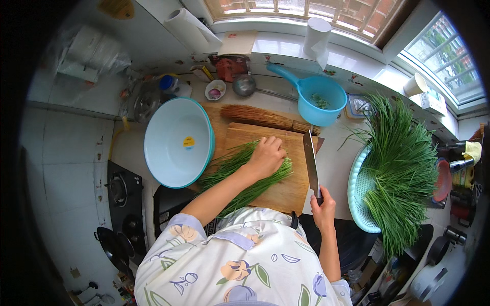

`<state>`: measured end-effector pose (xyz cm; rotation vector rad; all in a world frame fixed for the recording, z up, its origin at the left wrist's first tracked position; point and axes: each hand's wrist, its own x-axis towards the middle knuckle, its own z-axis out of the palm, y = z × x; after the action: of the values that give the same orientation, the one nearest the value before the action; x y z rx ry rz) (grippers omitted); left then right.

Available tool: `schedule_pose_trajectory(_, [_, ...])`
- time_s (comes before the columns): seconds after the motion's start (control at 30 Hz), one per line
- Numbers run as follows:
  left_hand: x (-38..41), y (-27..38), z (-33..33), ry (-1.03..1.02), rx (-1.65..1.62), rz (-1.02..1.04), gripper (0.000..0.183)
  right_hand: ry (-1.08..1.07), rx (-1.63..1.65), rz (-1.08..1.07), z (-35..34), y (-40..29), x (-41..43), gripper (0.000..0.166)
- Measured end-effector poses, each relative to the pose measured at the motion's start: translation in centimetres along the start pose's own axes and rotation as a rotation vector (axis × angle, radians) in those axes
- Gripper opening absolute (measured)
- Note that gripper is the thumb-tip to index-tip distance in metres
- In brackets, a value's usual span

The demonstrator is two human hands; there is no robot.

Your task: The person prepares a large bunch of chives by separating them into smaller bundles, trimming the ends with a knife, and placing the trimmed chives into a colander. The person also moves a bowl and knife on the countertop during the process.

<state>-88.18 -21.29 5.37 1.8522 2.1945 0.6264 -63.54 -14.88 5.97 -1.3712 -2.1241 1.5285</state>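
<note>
A bundle of garlic chives [233, 195] lies across a wooden cutting board [281, 191], pale stem ends to the right and leaves trailing past its near left edge. My left hand [268, 157] grips the bundle near the stem ends, fingers curled over it. In my right hand [324, 208] is a kitchen cleaver [311, 164], held by its dark handle. The blade points away from me beside the board's right edge, apart from the chives. The undersides of my left fingers are hidden.
A large white and teal basin [172, 149] stands left of the board. Behind lie a straw brush [256, 116] and a blue dipper [321, 101] with green bits inside. More chives [402, 172] overflow a pale green basket [358, 206] at right. A gas stove [124, 202] is far left.
</note>
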Motion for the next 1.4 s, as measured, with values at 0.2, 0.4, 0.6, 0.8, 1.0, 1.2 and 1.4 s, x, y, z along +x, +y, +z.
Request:
schedule_pose_trajectory(0.2, [-2.0,-0.7,-3.1,0.319,-0.749,-0.326,0.003,0.019,0.032,0.008,-0.3,0.3,-0.3,0.031])
schedule_pose_trajectory(0.4, [-7.1,-0.6,-11.0,0.67,-1.229,-0.391,0.008,0.031,0.053,0.02,-0.2,1.2,-0.2,0.031])
schedule_pose_trajectory(0.6, [-13.1,5.3,-24.7,0.717,-0.624,-0.495,0.007,0.022,0.071,-0.01,-0.3,0.5,0.3,0.027])
schedule_pose_trajectory(0.8, [-9.7,4.9,-14.8,0.298,-0.529,-0.59,0.01,-0.026,0.063,0.017,0.1,-0.3,0.5,0.028])
schedule_pose_trajectory(1.0, [-6.6,0.4,-0.4,0.274,-0.292,-0.386,0.02,-0.046,0.035,-0.035,0.3,0.8,0.4,0.03])
schedule_pose_trajectory(1.2, [-6.0,-2.8,-0.4,0.164,-0.117,-0.564,0.078,-0.05,0.017,0.002,0.7,1.0,0.0,0.029])
schedule_pose_trajectory(1.4, [-6.6,-4.2,1.7,-0.082,-0.069,-0.604,0.097,-0.034,-0.196,-0.267,1.9,0.4,0.5,0.032])
